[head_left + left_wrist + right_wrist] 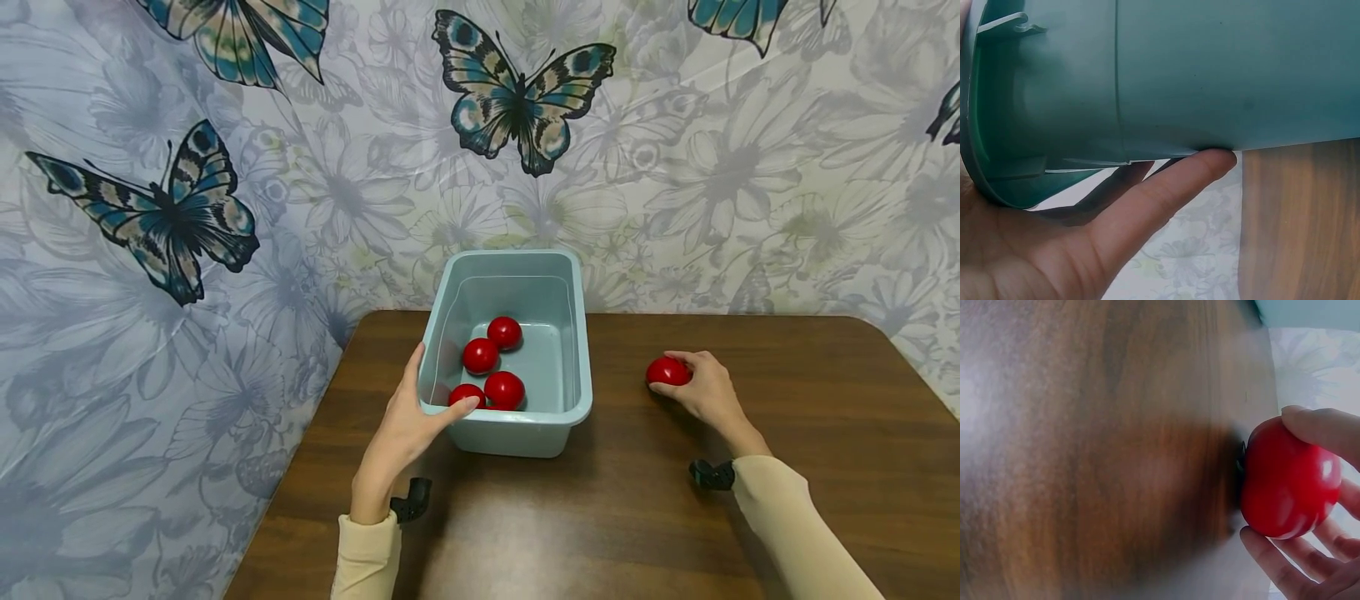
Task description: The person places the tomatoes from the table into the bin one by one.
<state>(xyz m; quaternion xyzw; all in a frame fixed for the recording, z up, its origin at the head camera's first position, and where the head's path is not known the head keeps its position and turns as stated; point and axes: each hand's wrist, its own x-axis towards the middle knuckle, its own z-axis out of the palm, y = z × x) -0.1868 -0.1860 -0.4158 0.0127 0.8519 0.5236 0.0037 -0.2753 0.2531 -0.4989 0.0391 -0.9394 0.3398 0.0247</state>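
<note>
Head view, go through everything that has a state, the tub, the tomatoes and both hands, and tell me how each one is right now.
Teal plastic tub: upright on the table, open-topped, four tomatoes inside.
Tomatoes in the tub: loose on its floor.
Fifth tomato: on the table, gripped.
Left hand: holds the tub's rim.
Right hand: fingers curled around the fifth tomato.

the left hand's [401, 433] thumb covers part of one red tomato [467, 395] in the tub [517, 429], a fifth below it is hidden by the rim, and the right wrist view's table [1085, 456] is blurred.
</note>
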